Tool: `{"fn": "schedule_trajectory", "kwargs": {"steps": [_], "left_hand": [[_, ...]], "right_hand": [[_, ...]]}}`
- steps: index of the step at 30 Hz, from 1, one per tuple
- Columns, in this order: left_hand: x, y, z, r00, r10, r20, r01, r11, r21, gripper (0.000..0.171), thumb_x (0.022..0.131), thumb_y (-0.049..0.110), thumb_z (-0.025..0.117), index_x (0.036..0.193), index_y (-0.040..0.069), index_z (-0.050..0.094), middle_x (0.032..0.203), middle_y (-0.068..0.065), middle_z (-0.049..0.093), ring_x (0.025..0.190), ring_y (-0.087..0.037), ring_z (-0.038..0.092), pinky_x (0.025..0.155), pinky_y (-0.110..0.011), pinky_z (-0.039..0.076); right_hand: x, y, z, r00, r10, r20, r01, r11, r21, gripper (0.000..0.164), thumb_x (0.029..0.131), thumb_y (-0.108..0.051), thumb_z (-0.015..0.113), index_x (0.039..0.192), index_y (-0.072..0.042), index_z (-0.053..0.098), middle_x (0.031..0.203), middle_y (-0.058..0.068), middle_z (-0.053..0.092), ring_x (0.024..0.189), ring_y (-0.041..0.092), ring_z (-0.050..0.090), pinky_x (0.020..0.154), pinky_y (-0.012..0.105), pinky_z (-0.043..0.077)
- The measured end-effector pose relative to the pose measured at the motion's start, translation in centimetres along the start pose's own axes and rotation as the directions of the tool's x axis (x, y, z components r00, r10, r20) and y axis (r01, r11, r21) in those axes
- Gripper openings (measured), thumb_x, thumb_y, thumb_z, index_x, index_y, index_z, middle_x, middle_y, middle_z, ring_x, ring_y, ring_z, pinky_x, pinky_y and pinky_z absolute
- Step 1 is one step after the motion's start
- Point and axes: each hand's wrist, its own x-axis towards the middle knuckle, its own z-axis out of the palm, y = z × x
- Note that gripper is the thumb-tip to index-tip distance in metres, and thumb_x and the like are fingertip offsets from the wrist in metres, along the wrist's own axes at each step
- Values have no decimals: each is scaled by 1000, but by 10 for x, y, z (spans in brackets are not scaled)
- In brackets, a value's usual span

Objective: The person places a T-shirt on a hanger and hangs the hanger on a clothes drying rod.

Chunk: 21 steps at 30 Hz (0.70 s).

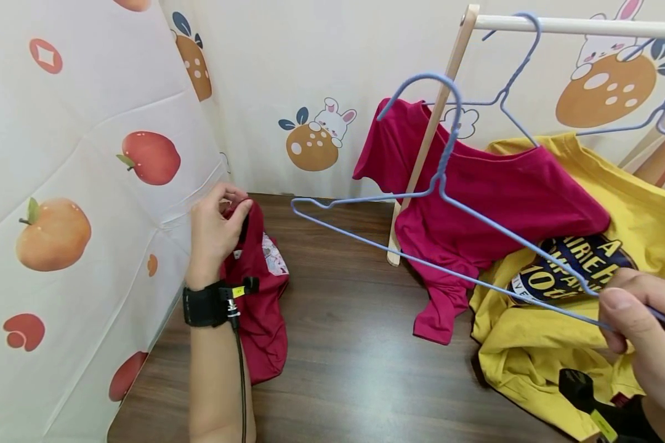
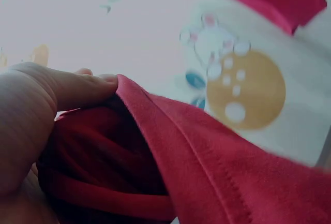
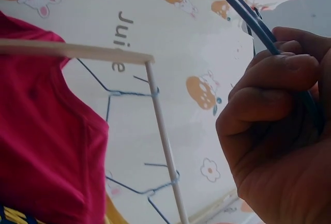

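Note:
My left hand pinches the neckline of a dark red shirt, lifting that edge while the rest hangs down to the table. In the left wrist view the shirt's opening gapes below the thumb. At the right, my right hand grips one end of a blue wire hanger, its hook upward and its free end pointing toward the left hand. The right wrist view shows curled fingers round the hanger's wire. Shirt and hanger are apart.
A wooden rack stands at the back right. On it, a crimson shirt hangs from a blue hanger, and a yellow shirt hangs beside it, reaching the brown table. A printed cloth screens the back and left.

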Motion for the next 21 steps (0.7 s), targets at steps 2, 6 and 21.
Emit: {"fn": "schedule_trajectory", "kwargs": {"steps": [2,6,21], "left_hand": [[2,8,7,999,31,7,-31,999,-28,11,92,7,75,100,3,70,89,-14,72,76,0,59,70,-12,42],[3,24,21,997,73,17,-71,990,-125,11,92,8,75,99,2,70,88,-12,74,70,-1,60,66,-16,43],[-5,73,50,976,217,37,-208,965,-157,3,93,9,72,94,6,70,89,-7,68,61,-14,44,59,-25,35]], "right_hand": [[2,-1,5,1000,13,23,-13,1000,14,35,95,21,39,64,8,47,61,1,45,54,2,41,44,14,20],[8,0,16,997,-10,75,8,1000,25,32,92,24,42,66,9,50,62,2,45,56,2,41,48,11,22],[18,6,52,998,5,-65,-22,964,-263,32,91,22,52,65,4,56,58,-4,44,51,-1,39,42,15,21]]}}
